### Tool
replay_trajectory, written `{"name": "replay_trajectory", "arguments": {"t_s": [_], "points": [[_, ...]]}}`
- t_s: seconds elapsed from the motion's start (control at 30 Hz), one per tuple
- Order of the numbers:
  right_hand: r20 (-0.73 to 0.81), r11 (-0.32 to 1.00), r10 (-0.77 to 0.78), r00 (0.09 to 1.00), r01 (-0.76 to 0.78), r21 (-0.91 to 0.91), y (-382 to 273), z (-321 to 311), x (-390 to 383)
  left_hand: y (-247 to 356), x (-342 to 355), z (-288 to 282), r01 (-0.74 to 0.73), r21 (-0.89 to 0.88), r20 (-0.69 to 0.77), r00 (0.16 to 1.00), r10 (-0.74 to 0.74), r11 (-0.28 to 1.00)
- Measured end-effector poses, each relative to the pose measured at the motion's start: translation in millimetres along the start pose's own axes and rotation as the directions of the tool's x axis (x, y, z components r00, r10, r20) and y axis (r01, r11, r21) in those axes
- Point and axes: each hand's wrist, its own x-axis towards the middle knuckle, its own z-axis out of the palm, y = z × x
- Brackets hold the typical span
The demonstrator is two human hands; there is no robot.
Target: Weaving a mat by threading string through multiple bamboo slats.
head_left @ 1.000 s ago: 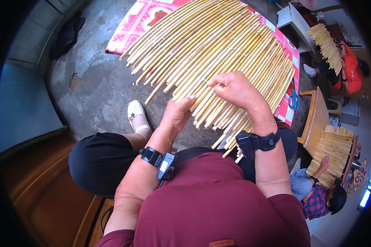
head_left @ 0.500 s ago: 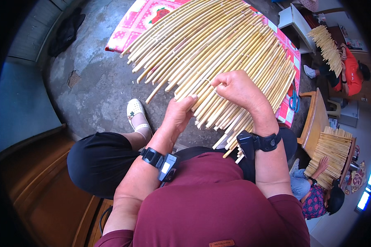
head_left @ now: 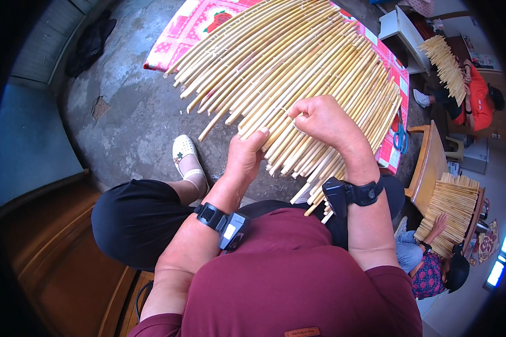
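A large mat of pale yellow stalks [head_left: 275, 73], tied across with thin string in rows, lies in front of me. Its near stalk ends jut out past the table edge unevenly. My left hand [head_left: 245, 151] grips the mat's near left edge, thumb on top and fingers hidden underneath. Just right of it, over the stalks, my right hand [head_left: 327, 121] is closed in a pinch with the knuckles bent. Whatever lies between those fingers is too small to make out.
A pink patterned tablecloth [head_left: 177, 31] shows under the mat. Blue-handled scissors [head_left: 400, 139] lie at its right edge. Two other people [head_left: 480, 98] are at the right with similar stalk mats [head_left: 448, 208], beside a wooden bench [head_left: 427, 160]. My shoe [head_left: 184, 149] is on the concrete floor.
My left forearm and wrist have turned very slightly. The right hand stays in its pinch over the mat, and the stalks have hardly shifted.
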Motion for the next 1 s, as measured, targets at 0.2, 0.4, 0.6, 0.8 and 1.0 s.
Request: {"name": "replay_trajectory", "arguments": {"t_s": [0.2, 0.4, 0.6, 0.8, 1.0], "points": [[0.040, 0.999, 0.001, 0.999, 0.001, -0.044, -2.6, -2.6, 6.3, 0.8, 1.7, -3.4, 0.026, 0.025, -0.006, 1.000, -0.026, 0.999], [0.152, 0.958, 0.007, 0.988, 0.036, -0.283, -17.2, -8.6, 25.7, -1.6, 3.3, -3.4, -0.001, 0.051, -0.011, 1.000, 0.001, 0.999], [0.176, 0.898, 0.017, 0.984, 0.062, -0.436, -44.5, -3.1, 33.4, 2.0, 0.7, -1.8, 0.021, 0.005, -0.026, 0.999, -0.021, 1.000], [0.159, 0.853, 0.009, 0.987, 0.075, -0.516, -54.4, -2.5, 33.1, -0.2, 1.5, 0.5, 0.011, -0.087, 0.016, 1.000, -0.010, 0.996], [0.187, 0.805, -0.032, 0.982, 0.136, -0.578, -52.3, -3.3, 33.3, -0.6, 3.3, -1.4, 0.014, -0.113, 0.047, 0.999, -0.009, 0.993]]}}
